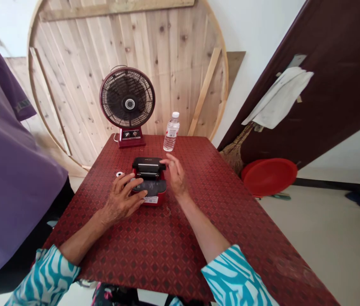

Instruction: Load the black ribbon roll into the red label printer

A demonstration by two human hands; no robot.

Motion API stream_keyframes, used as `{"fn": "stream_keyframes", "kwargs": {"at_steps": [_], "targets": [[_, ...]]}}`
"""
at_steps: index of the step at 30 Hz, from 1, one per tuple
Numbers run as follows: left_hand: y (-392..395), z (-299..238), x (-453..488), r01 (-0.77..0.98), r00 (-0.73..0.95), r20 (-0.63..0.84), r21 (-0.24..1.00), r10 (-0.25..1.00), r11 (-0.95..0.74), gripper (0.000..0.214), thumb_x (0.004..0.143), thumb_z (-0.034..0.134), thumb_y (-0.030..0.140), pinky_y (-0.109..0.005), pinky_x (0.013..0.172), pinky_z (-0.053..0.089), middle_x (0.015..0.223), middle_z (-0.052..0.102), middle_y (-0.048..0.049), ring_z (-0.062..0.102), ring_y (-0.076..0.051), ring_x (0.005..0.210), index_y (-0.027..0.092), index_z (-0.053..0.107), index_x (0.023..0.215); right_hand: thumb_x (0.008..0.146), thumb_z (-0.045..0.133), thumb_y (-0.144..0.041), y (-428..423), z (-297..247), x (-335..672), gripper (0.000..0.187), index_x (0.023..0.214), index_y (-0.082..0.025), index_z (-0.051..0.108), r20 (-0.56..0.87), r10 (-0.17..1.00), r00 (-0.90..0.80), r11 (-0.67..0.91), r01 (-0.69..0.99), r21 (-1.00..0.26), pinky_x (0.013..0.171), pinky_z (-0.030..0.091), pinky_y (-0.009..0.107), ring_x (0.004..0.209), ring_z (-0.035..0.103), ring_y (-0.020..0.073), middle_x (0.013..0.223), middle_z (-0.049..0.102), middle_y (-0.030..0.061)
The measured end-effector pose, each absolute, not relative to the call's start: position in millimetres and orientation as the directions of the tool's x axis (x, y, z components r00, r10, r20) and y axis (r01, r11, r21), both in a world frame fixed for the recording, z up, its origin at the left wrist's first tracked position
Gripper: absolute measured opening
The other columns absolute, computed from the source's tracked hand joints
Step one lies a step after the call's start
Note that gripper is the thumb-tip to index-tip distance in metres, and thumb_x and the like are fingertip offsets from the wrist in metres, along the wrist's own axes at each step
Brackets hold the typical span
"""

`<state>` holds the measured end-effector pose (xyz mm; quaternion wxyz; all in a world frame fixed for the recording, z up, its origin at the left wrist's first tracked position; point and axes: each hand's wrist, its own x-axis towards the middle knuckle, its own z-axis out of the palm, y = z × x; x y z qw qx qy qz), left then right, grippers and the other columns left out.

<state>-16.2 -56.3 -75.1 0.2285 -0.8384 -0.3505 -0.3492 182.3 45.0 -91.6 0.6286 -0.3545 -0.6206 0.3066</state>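
A small red-and-black printer [150, 187] stands on the table with its black lid [148, 163] raised at the back and a bar or roller showing inside. My left hand [124, 197] lies over its left and front side, fingers spread, the tips resting on the dark front cover. With slightly bent, parted fingers, my right hand [176, 175] touches the right end of the raised lid. The grip there is light, and the thumb is partly hidden. Left of the printer, close to my left fingers, lies a small white paper roll [119, 174].
On the table [180, 246] a dark red fan [130, 102] stands at the back left, and a water bottle [171, 132] at the back right. A person in a purple shirt [11, 170] stands at the left. Red basins [269, 176] sit on the floor at right.
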Motion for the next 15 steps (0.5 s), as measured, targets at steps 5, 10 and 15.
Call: {"fn": "stream_keyframes", "kwargs": {"at_steps": [5,10,15], "targets": [[-58,-77,-17,0.758,0.509,0.732,-0.13,0.454,-0.64,0.028,0.077,0.066,0.025,-0.052,0.103,0.034,0.131,0.052,-0.0078,0.033,-0.029,0.131,0.029,0.065,0.105,0.094,0.032,-0.039,12,-110,194,0.038,0.121,-0.024,0.053,0.661,0.74,-0.119,0.668,0.245,-0.703,0.101,0.038,0.043,0.113,0.056,0.0204,0.109,0.068,0.0061],[-52,-74,-22,0.725,0.508,0.71,-0.046,0.488,-0.687,0.03,0.083,0.058,0.031,-0.052,0.105,0.03,0.131,0.053,-0.0102,0.038,-0.027,0.13,0.025,0.062,0.113,0.093,0.031,-0.038,12,-115,199,0.038,0.115,-0.026,0.058,0.7,0.686,-0.2,0.72,0.327,-0.612,0.102,0.035,0.045,0.119,0.053,0.0225,0.116,0.065,0.0062],[-31,-64,-28,0.807,0.404,0.661,0.069,0.632,-0.587,0.036,0.09,0.044,0.039,-0.052,0.107,0.025,0.127,0.057,-0.0109,0.041,-0.027,0.128,0.019,0.062,0.113,0.093,0.031,-0.035,12,-113,197,0.037,0.116,-0.026,0.058,0.699,0.686,-0.202,0.717,0.356,-0.6,0.101,0.036,0.045,0.119,0.054,0.0215,0.116,0.066,0.0058]]}}
